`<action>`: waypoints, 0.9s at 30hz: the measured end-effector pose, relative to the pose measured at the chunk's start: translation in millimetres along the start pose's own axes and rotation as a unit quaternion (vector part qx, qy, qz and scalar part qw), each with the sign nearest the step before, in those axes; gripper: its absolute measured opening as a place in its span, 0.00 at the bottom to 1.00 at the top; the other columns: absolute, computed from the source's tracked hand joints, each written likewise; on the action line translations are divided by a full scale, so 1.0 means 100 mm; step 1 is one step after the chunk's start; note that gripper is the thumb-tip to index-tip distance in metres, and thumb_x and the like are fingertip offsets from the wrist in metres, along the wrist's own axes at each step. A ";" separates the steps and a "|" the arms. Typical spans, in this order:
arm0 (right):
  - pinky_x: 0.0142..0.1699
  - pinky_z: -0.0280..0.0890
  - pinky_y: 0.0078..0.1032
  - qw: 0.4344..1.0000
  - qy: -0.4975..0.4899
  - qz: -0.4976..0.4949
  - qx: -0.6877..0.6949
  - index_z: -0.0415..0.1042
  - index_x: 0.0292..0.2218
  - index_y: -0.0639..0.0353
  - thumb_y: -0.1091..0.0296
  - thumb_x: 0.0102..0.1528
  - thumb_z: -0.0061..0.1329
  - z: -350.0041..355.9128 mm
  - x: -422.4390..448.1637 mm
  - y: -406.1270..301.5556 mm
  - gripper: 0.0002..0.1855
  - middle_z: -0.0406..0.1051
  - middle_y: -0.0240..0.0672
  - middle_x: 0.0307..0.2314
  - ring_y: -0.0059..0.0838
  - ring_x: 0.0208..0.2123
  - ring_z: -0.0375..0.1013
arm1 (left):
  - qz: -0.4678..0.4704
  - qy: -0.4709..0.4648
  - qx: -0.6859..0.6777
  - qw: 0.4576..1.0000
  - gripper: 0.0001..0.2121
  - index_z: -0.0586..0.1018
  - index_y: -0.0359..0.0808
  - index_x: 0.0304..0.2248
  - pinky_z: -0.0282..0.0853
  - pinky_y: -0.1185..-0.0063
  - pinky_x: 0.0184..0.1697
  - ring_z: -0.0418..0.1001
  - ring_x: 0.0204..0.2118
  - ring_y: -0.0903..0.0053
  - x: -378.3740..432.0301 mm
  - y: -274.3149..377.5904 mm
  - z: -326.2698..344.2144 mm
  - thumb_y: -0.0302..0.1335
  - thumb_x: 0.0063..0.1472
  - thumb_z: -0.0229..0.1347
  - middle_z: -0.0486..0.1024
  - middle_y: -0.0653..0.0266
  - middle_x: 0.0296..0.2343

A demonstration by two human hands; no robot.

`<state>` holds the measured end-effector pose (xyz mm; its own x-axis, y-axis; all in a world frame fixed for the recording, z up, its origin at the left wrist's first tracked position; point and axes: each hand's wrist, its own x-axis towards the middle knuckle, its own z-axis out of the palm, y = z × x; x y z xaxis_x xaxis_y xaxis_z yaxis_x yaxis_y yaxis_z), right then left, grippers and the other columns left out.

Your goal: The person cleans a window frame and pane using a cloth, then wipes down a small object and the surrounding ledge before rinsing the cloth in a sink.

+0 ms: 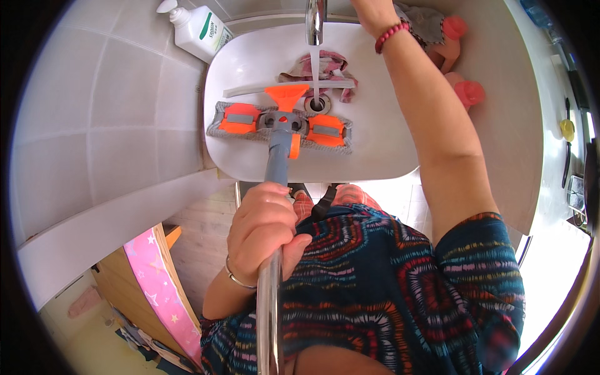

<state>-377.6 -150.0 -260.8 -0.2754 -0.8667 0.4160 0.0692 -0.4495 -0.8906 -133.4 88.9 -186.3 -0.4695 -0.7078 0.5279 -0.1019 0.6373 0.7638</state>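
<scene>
My left hand [267, 229] is closed around the metal pole [269, 309] of a flat mop. The mop's grey and orange head [282, 123] rests in a white washbasin [379, 150], its grey cloth pad underneath. Water runs from the chrome faucet [314, 23] towards the drain [318, 104]. Behind the mop head lie a pink and grey cloth [323, 65] and a pale strip [248, 90]. My right hand [375, 11] reaches to the top edge beside the faucet; its fingers are cut off by the frame, so what it touches is hidden.
A white pump bottle [199, 33] stands at the basin's back left corner, near the tiled wall [126, 93]. Pink-capped items [468, 93] and a grey cloth [424, 23] are on the counter at right. Below left is a wooden board with a pink star-patterned strip [161, 290].
</scene>
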 end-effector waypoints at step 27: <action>0.43 0.62 0.32 0.908 -0.259 0.188 -0.270 0.64 0.44 0.57 0.60 0.48 0.48 0.04 -1.64 0.58 0.22 0.66 0.44 0.37 0.40 0.39 0.67 | -0.047 0.101 0.004 0.994 0.14 0.64 0.41 0.18 0.59 0.72 0.31 0.67 0.19 0.78 -0.34 -0.14 -0.27 0.36 0.53 0.53 0.65 0.71 0.14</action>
<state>-324.5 -35.3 -379.8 0.1672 -0.9854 -0.0308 -0.4541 -0.0492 -0.8896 -92.9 95.7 -204.8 -0.2725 -0.8109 0.5179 -0.1448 0.5667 0.8111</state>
